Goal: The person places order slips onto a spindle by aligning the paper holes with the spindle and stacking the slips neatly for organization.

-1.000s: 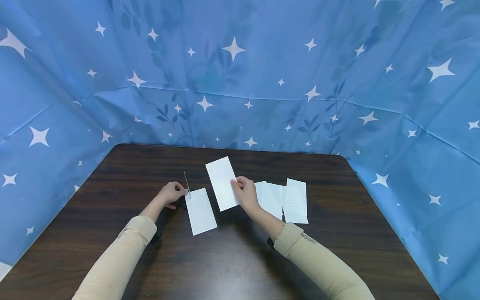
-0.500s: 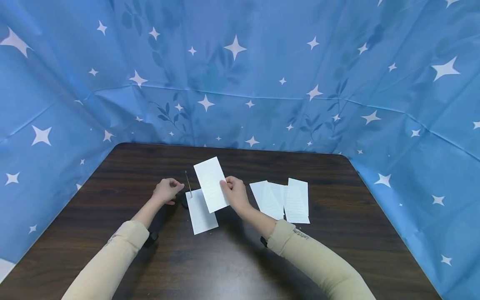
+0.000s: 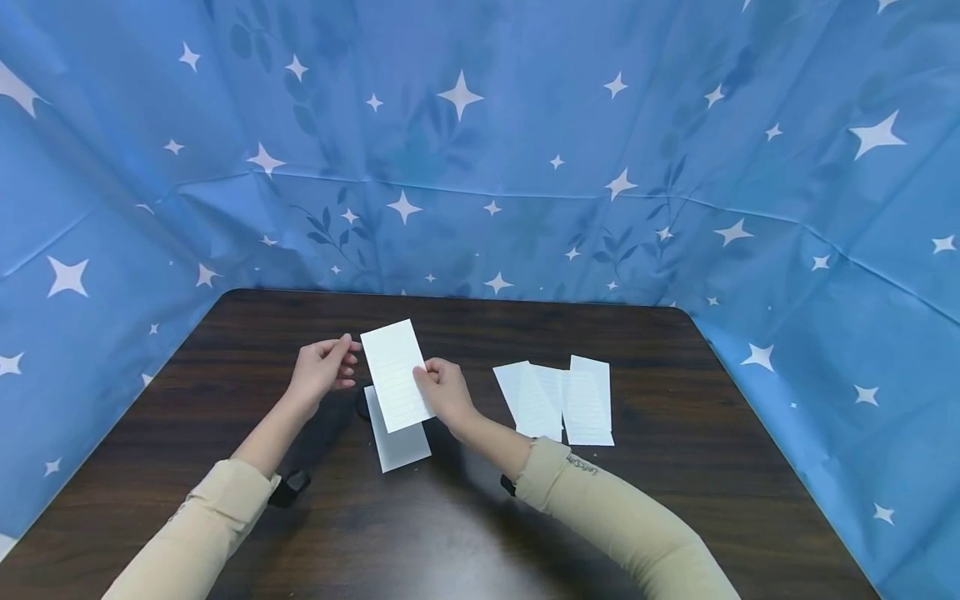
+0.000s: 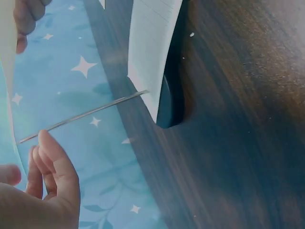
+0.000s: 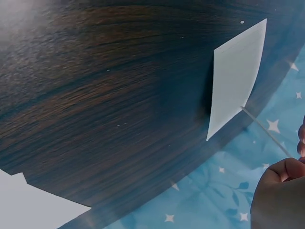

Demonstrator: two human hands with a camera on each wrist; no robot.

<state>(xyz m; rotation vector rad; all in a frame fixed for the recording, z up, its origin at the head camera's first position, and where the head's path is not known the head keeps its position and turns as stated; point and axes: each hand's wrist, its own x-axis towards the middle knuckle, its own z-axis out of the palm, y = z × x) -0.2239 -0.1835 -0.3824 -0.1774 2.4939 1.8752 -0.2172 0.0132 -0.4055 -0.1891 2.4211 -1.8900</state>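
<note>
The right hand (image 3: 447, 393) is pinching a paper sheet (image 3: 393, 375); the left hand (image 3: 321, 367), half open and empty, is hovering beside it; a metal spike (image 4: 90, 112) is rising from another sheet (image 3: 402, 448).

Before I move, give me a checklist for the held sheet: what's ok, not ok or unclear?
1. Right hand holds the rectangular white paper sheet by its edge: ok.
2. Thin metal spike rises from the lower white paper sheet, near that sheet's edge: ok.
3. Black rounded base sits under the lower sheet: ok.
4. Spike tip pierces the held sheet: cannot tell; they overlap in the left wrist view.
5. Left hand clear of the held sheet: cannot tell; its fingers are close to the upper corner.
6. Loose white paper sheets lie apart from the spike: ok.
</note>
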